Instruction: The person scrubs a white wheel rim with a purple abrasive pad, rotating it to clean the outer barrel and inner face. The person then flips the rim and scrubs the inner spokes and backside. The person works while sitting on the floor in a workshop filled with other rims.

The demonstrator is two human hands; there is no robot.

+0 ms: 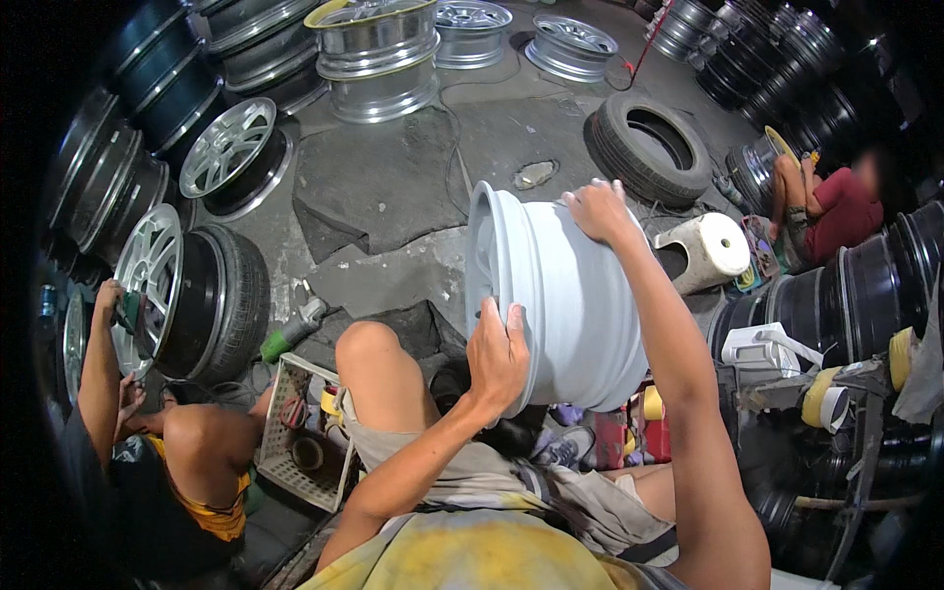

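Observation:
A light grey wheel rim stands on its edge in front of me, tilted a little, its broad barrel toward my right. My left hand grips the near left flange, with the thumb and fingers around the edge. Over the top of the barrel lies my right hand, its fingers bent around the far right edge. The face of the rim points left and mostly cannot be seen. Both my forearms reach up from below, one on each side of the rim.
A plastic basket with tools and a green angle grinder lie left. Beyond the rim are a tyre and a white stool. One co-worker handles a spoked wheel; another person sits right. Stacked rims surround us.

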